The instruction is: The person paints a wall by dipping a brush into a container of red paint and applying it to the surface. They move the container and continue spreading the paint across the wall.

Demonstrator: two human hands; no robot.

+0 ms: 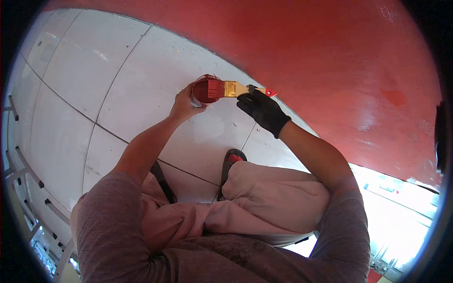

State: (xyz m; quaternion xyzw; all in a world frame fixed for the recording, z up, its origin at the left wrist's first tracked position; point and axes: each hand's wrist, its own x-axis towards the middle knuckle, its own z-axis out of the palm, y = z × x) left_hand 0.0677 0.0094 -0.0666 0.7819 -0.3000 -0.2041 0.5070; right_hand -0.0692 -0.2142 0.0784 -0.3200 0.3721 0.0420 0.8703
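My bare left hand (183, 104) is wrapped round the side of a small round container (201, 90) with dark red paint inside. My right hand (265, 111), in a black glove, grips the wooden handle of a flat paintbrush (230, 88). The brush lies level, its red-coated bristles over the container's opening. Whether the bristles touch the paint or the rim, I cannot tell. The handle's red tip sticks out beyond my right hand. Just to the right and above rises a red painted surface (306, 56).
Large pale floor tiles (146, 80) with dark joints lie below and to the left. My foot in a dark and red shoe (232, 157) is on the floor beneath my hands. Metal bars with dark ends (29, 166) stand at the far left. Bright light shows at the lower right.
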